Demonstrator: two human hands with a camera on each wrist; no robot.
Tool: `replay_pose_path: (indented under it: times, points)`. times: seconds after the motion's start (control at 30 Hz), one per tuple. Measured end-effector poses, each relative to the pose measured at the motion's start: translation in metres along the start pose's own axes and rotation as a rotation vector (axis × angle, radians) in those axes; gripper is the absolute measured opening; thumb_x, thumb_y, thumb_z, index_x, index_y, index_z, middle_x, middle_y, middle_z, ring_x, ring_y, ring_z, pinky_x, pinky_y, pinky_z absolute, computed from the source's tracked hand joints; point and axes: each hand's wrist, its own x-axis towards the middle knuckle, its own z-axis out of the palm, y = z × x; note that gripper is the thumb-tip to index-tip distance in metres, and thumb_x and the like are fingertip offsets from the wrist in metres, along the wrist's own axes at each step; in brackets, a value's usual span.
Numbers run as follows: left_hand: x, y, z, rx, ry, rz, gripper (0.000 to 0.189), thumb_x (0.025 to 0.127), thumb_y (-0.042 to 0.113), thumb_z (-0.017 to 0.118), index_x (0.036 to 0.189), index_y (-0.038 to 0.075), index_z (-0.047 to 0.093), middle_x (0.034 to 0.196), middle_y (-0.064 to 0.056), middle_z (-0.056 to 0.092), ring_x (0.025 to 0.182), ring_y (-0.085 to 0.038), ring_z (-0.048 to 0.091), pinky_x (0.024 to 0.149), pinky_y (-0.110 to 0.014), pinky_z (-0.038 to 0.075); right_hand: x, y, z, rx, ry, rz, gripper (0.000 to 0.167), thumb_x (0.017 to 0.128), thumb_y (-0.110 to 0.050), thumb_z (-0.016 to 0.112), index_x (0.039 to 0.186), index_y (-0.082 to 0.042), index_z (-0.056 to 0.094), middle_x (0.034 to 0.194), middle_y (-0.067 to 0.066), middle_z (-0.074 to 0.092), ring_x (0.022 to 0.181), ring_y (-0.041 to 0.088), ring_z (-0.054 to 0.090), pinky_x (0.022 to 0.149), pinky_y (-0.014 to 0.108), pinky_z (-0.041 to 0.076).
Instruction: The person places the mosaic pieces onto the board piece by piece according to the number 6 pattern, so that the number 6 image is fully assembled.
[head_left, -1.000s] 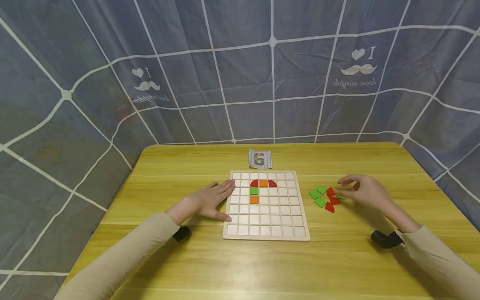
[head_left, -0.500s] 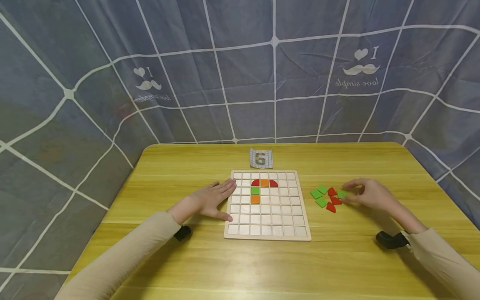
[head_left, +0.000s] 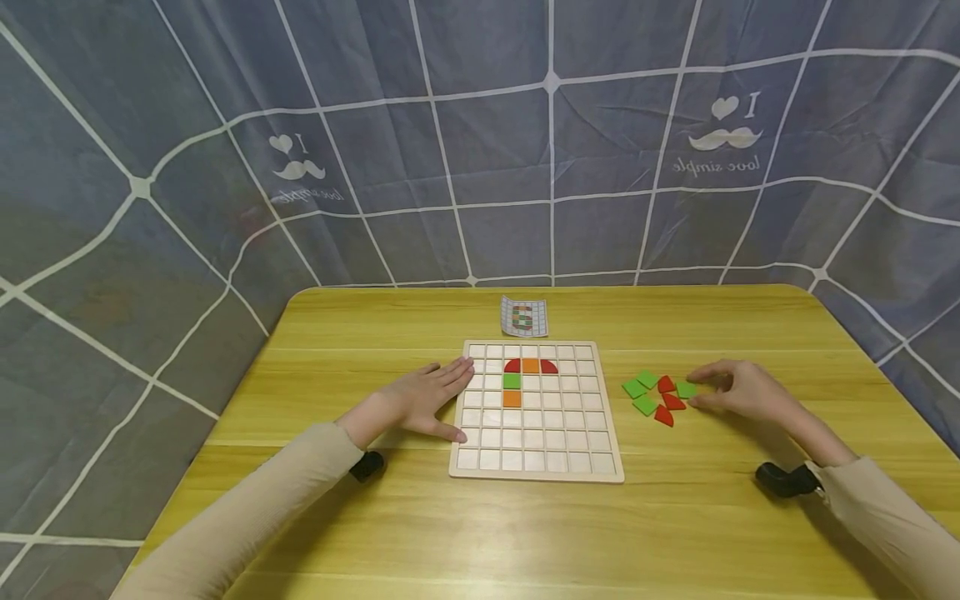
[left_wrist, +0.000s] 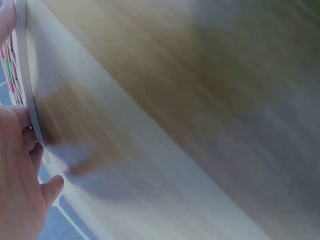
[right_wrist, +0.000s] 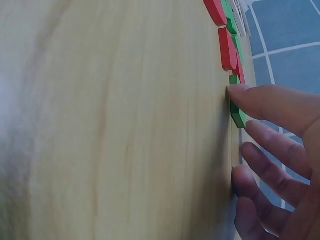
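Observation:
My left hand (head_left: 423, 400) lies flat with spread fingers on the left edge of a pale wooden grid board (head_left: 558, 437). On the board, two red rounded tiles flank an orange tile (head_left: 531, 366) in one row, with a green tile (head_left: 512, 381) and another orange tile (head_left: 512, 399) below. My right hand (head_left: 746, 390) pinches a green square tile (head_left: 686, 390) at the right of a loose cluster. The right wrist view shows the thumb on the edge of this green tile (right_wrist: 237, 112). Red rounded tiles (head_left: 673, 402) and green squares (head_left: 644, 405) lie beside it.
A small printed card (head_left: 524, 317) with a coloured figure on a grid lies behind the board. The wooden table (head_left: 540, 533) extends to a grey-blue curtain (head_left: 495, 167) with white lines, hanging behind and at the sides.
The green tile at my right fingers was tilted on edge and now lies flat beside the red ones. My right hand has shifted slightly right; the left stays on the board.

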Motion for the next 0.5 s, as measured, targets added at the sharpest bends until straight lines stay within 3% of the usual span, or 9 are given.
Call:
replay_pose_path:
  times: [0.13, 0.5]
  points:
    - [-0.0007, -0.0001, 0.0003, 0.003, -0.002, 0.001, 0.106, 0.085, 0.075, 0.045, 0.155, 0.010, 0.001, 0.163, -0.007, -0.005, 0.151, -0.021, -0.001, 0.122, -0.045, 0.012, 0.0002, 0.0012, 0.0005, 0.009, -0.009, -0.008, 0.044, 0.079, -0.033, 0.079, 0.112, -0.005, 0.070, 0.105, 0.014, 0.070, 0.068, 0.003, 0.048, 0.057, 0.022, 0.040]
    - [-0.0009, 0.0007, 0.0013, -0.016, 0.012, 0.000, 0.106, 0.084, 0.074, 0.046, 0.155, 0.010, 0.002, 0.163, -0.007, -0.004, 0.151, -0.021, -0.001, 0.123, -0.045, 0.011, 0.0007, 0.0025, 0.0010, 0.018, -0.013, -0.012, 0.040, 0.079, -0.030, 0.078, 0.108, -0.004, 0.071, 0.084, 0.002, 0.065, 0.062, 0.004, 0.041, 0.053, 0.022, 0.036]
